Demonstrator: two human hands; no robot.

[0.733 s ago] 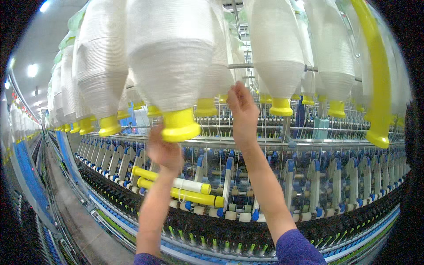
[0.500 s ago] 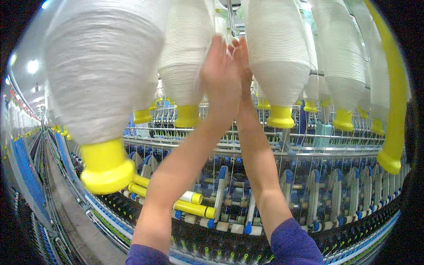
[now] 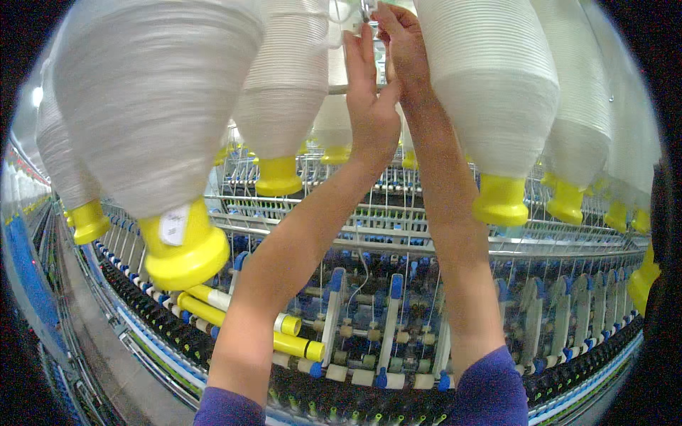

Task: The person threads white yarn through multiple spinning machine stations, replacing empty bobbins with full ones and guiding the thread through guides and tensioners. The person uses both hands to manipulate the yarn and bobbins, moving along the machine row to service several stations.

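Observation:
Both my arms reach up between hanging white roving bobbins with yellow ends. My left hand [image 3: 374, 106] has its fingers stretched upward, apart from the thumb, and holds nothing that I can see. Higher up, my right hand [image 3: 406, 46] has its fingers bent together beside a metal bobbin hanger [image 3: 368, 10] at the top edge; what they pinch is too small to tell. A roving bobbin [image 3: 490, 85] hangs just right of my right hand, another bobbin [image 3: 284, 85] to the left of my left hand. A large bobbin [image 3: 156, 106] with a paper label hangs nearest me on the left.
Below my arms runs a spinning frame with grey arms [image 3: 387, 326] tipped in blue, and metal rails [image 3: 383, 245]. Two yellow tubes [image 3: 298, 346], one partly wrapped in white, lie across it behind my left forearm. An aisle [image 3: 106, 341] stretches away at the left.
My right hand has risen to the metal hanger, its fingers bending together. The left hand has moved slightly right and its fingers now point straight up. The view has shifted, and the bobbins appear closer.

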